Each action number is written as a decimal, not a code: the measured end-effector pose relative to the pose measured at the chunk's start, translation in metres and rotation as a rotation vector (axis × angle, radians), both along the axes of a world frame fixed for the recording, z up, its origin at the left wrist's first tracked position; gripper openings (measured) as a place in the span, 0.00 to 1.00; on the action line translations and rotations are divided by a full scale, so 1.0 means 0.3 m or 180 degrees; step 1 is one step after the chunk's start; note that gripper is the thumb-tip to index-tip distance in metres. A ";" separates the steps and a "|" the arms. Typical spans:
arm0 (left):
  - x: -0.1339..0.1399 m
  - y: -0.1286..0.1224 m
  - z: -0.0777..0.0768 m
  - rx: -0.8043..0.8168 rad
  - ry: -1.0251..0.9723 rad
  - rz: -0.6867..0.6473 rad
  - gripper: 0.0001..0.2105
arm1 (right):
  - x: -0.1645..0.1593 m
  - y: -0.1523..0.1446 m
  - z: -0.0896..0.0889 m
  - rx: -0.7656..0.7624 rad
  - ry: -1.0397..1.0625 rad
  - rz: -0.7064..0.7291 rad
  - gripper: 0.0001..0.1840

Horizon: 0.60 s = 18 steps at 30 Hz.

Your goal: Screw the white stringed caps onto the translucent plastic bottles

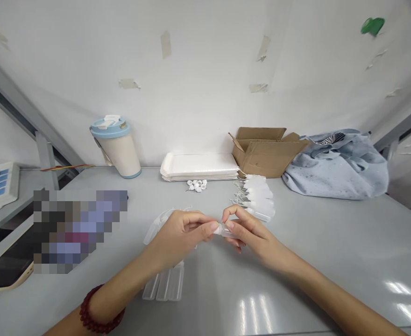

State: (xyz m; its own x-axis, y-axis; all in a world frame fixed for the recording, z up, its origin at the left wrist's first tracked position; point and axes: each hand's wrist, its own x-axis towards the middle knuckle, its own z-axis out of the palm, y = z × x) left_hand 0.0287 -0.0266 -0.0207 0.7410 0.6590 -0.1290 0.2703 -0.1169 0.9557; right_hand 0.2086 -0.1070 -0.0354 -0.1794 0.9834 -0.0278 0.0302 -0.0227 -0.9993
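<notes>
Both hands meet over the middle of the table around a small clear plastic bottle (pixel 228 232). My left hand (pixel 186 233) is closed, with thumb and fingers pinching the bottle's white cap end (pixel 219 229). The bottle's body lies between the thumb and fingers of my right hand (pixel 251 232), its index finger bent above it. Under and beside my left hand are several clear bottles (pixel 162 285), partly hidden by it. To the right, a row of capped bottles with white strings (pixel 259 196) lies on the table. A small heap of white caps (pixel 197 185) sits beyond my hands.
Against the wall stand a cream tumbler with a blue lid (pixel 118 151), a stack of white envelopes (pixel 201 164), an open cardboard box (pixel 270 156) and a light-blue cloth bundle (pixel 338 170). A dark-screened device (pixel 7 266) and a power strip (pixel 4 186) are at left.
</notes>
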 end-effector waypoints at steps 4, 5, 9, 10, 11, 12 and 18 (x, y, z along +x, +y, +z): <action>-0.003 -0.011 -0.001 0.0321 0.0397 0.0036 0.20 | -0.003 -0.006 0.001 0.0041 -0.0066 -0.0001 0.09; -0.003 -0.016 0.000 0.0413 0.0427 0.0030 0.20 | -0.003 -0.007 0.001 0.0038 -0.0063 -0.0007 0.09; 0.000 -0.029 0.004 0.1090 0.0239 -0.0095 0.15 | 0.000 -0.005 0.003 0.0016 0.0060 -0.0008 0.10; 0.000 -0.030 0.002 0.1347 0.0126 -0.0127 0.13 | 0.001 -0.003 0.004 -0.0004 0.0113 0.0008 0.10; 0.000 -0.029 -0.003 0.1603 -0.0005 -0.0168 0.11 | 0.001 -0.002 0.004 -0.0035 0.0172 0.0030 0.10; -0.001 -0.028 -0.009 0.1836 -0.0145 -0.0216 0.09 | 0.002 0.000 0.004 -0.0066 0.0232 0.0052 0.10; -0.003 -0.026 -0.021 0.2127 -0.0375 -0.0197 0.06 | 0.003 -0.006 0.010 0.0154 -0.0122 -0.0046 0.11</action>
State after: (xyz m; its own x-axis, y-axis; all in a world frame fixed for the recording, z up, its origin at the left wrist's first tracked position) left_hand 0.0278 -0.0343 -0.0271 0.7640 0.5251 0.3749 0.1427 -0.7042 0.6955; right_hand 0.2094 -0.1087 -0.0324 -0.1650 0.9862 0.0131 0.0687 0.0248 -0.9973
